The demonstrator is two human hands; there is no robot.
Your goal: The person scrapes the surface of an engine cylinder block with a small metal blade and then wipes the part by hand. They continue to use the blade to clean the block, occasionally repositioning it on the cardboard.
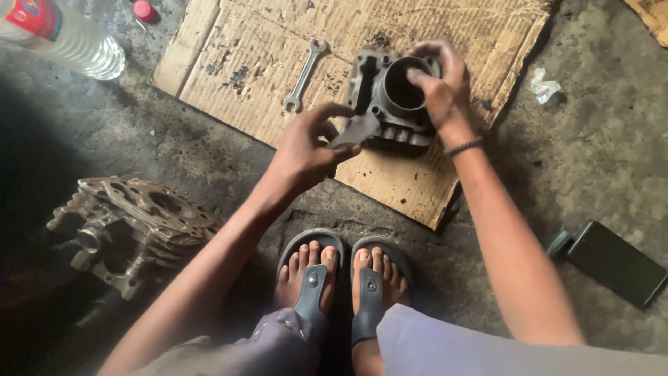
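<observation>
From the head view, my right hand grips the rim of the engine cylinder, which rests on the cardboard. My left hand pinches a flat scraper against the cylinder's side, fingers closed around it.

You're in a rough little repair workshop, working right on the stained concrete floor: greasy cardboard sheet as your bench, a spanner lying on it, an engine cylinder head parked beside your sandals.
</observation>
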